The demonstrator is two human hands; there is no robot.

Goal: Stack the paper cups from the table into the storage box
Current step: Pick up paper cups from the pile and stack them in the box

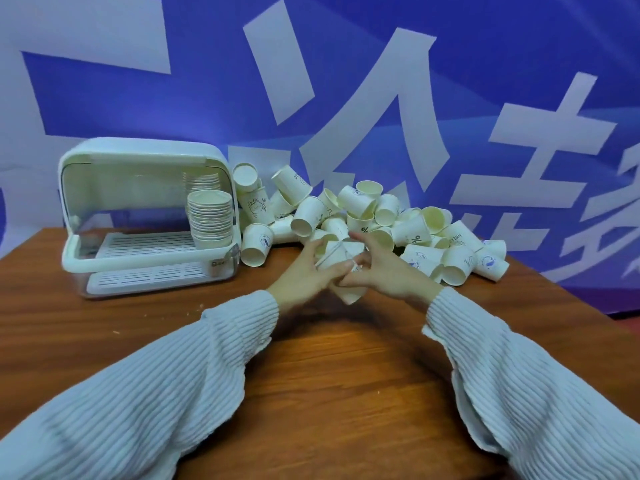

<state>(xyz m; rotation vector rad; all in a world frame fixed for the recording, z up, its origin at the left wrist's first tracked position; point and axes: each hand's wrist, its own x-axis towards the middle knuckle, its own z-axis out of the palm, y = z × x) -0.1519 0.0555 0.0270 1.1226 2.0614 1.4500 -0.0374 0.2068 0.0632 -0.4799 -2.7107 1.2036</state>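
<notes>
A heap of loose white paper cups (381, 220) lies on the wooden table (329, 375) at the back, right of the white storage box (138, 216). The box's lid is up, and two stacks of cups (210, 218) stand inside on its slatted tray. In front of the heap, my left hand (304, 271) and my right hand (377, 268) together grip a short nested stack of cups (341, 263), which lies tilted with its bottom end toward me. Fingers hide much of that stack.
A blue backdrop with large white characters (381, 98) hangs right behind the table. Bare wood lies in front of the box and between my sleeves. The table's right edge (571, 303) runs diagonally near the heap.
</notes>
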